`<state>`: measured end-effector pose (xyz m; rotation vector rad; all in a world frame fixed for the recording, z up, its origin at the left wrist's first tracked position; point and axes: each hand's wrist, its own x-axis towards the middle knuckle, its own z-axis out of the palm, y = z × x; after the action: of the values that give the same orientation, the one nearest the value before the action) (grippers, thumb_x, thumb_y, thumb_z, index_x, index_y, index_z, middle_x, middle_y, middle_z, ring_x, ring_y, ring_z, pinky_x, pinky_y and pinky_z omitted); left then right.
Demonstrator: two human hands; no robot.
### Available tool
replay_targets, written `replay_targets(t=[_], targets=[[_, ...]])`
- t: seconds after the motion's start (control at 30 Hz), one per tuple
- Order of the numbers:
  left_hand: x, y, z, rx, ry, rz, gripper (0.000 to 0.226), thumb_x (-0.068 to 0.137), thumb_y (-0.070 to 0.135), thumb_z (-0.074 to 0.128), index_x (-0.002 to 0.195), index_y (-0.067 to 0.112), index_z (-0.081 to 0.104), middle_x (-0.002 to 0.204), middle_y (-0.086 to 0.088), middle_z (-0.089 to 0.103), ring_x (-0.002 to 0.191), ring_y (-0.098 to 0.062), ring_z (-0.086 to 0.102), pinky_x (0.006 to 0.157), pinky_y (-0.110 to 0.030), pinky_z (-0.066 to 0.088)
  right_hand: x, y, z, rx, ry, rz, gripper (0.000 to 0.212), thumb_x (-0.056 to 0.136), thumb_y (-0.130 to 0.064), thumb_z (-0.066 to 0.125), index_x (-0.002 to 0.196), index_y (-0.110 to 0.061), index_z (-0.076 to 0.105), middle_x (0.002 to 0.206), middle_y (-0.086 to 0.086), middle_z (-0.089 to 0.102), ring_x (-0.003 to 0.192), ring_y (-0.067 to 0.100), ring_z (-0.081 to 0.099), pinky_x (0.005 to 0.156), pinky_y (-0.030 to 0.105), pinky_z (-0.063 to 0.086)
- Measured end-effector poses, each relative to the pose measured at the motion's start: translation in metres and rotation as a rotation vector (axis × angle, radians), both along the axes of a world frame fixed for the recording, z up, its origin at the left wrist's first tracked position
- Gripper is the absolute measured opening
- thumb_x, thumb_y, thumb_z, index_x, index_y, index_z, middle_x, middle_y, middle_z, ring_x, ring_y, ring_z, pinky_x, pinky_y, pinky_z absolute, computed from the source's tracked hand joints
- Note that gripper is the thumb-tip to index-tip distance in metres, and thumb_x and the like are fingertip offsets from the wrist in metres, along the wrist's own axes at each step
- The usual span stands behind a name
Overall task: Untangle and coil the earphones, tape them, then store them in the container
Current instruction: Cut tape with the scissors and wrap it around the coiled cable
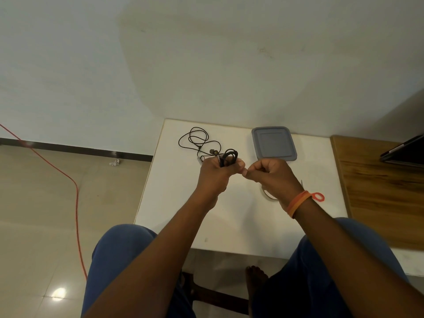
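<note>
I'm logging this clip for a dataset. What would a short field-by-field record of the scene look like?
setting: white table by a wall
left hand: grips coiled black earphones
right hand: fingers curled, pinching something too small to identify
second earphones: loose and tangled on table, behind left hand
container: grey lid on, far side of table
tape roll: partly hidden under right wrist
stage: coil held, taping apparently underway

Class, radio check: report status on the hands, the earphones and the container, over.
Left hand grips coiled earphones; right hand pinched shut beside it. Second earphones loose on table. Container lidded. Nothing in the way.
</note>
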<state>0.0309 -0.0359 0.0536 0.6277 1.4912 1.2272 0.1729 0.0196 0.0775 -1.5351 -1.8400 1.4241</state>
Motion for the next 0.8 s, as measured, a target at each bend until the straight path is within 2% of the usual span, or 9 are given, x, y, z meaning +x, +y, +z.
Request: replay_targets(t=[0.07,0.13,0.2,0.33,0.43,0.5,0.6,0.67,0.8], targets=[[0.0,0.0007,0.0003,-0.001,-0.032,-0.01,0.013,0.09,0.013,0.067,0.097,0.003,0.072,0.055,0.007,0.063,0.041,-0.008,0.03,0.041,-0.018,0.026,0.002,-0.0003,0.0029,-0.196,0.083,-0.027,0.014,0.083,-0.024,0.071,0.084,-0.01,0.069,0.084,0.005,0.069,0.081,0.016,0.063,0.068,0.03,0.051],[-0.0008,0.0012,0.0016,-0.015,-0.088,0.004,0.013,0.089,0.015,0.068,0.097,0.006,0.072,0.062,0.006,0.067,0.044,-0.01,0.029,0.042,-0.019,0.026,0.0033,0.0002,0.0042,-0.317,0.165,-0.038,0.014,0.084,-0.025,0.07,0.088,-0.011,0.07,0.089,0.005,0.071,0.089,0.021,0.066,0.073,0.035,0.053],[-0.002,0.0019,0.0031,-0.025,-0.145,0.013,0.011,0.088,0.015,0.07,0.096,0.008,0.071,0.072,0.001,0.071,0.044,-0.01,0.028,0.042,-0.02,0.026,0.0044,0.0012,0.0055,-0.372,0.225,-0.053,0.016,0.084,-0.024,0.071,0.091,-0.01,0.071,0.087,0.007,0.071,0.088,0.023,0.069,0.073,0.037,0.055],[-0.0052,0.0034,0.0057,-0.038,-0.21,0.031,0.014,0.088,0.017,0.071,0.1,0.008,0.069,0.079,-0.004,0.073,0.044,-0.009,0.026,0.042,-0.02,0.025,0.0055,0.0017,0.008,-0.492,0.321,-0.05,0.031,0.077,-0.031,0.071,0.098,-0.008,0.069,0.074,0.006,0.067,0.076,0.021,0.068,0.07,0.038,0.056],[-0.0071,0.0031,0.0051,-0.034,-0.207,0.039,0.016,0.089,0.018,0.07,0.102,0.008,0.069,0.087,-0.008,0.075,0.044,-0.009,0.027,0.041,-0.02,0.026,0.0047,0.0012,0.0085,-0.475,0.322,-0.05,0.041,0.072,-0.038,0.07,0.1,-0.009,0.069,0.068,0.003,0.061,0.069,0.017,0.063,0.067,0.035,0.055],[-0.007,0.0026,0.0047,-0.024,-0.182,0.036,0.018,0.09,0.018,0.07,0.103,0.006,0.069,0.086,-0.009,0.075,0.044,-0.008,0.028,0.041,-0.02,0.027,0.0044,0.0012,0.008,-0.456,0.302,-0.052,0.038,0.076,-0.038,0.069,0.1,-0.009,0.069,0.066,0.002,0.058,0.067,0.016,0.06,0.066,0.034,0.055],[-0.0054,0.0011,0.0052,0.003,-0.106,0.03,0.016,0.09,0.017,0.068,0.1,0.005,0.069,0.069,0.002,0.072,0.044,-0.009,0.028,0.043,-0.02,0.027,0.006,0.0023,0.0079,-0.504,0.295,-0.063,0.027,0.084,-0.029,0.068,0.1,-0.008,0.07,0.066,0.003,0.058,0.068,0.018,0.059,0.064,0.035,0.054],[-0.0042,0.0008,0.0057,0.038,-0.085,0.023,0.013,0.091,0.016,0.068,0.097,0.005,0.07,0.064,0.004,0.069,0.046,-0.011,0.027,0.043,-0.021,0.025,0.008,0.0037,0.0085,-0.556,0.287,-0.053,0.028,0.085,-0.028,0.068,0.102,-0.006,0.07,0.065,0.002,0.057,0.067,0.017,0.058,0.063,0.035,0.054],[-0.0034,0.0016,0.0076,0.068,-0.08,0.013,0.011,0.09,0.017,0.069,0.095,0.008,0.072,0.077,-0.001,0.072,0.046,-0.012,0.027,0.043,-0.022,0.025,0.0094,0.0057,0.0108,-0.567,0.259,-0.008,0.025,0.083,-0.03,0.068,0.095,-0.008,0.071,0.065,0.002,0.056,0.066,0.016,0.057,0.065,0.034,0.053]])
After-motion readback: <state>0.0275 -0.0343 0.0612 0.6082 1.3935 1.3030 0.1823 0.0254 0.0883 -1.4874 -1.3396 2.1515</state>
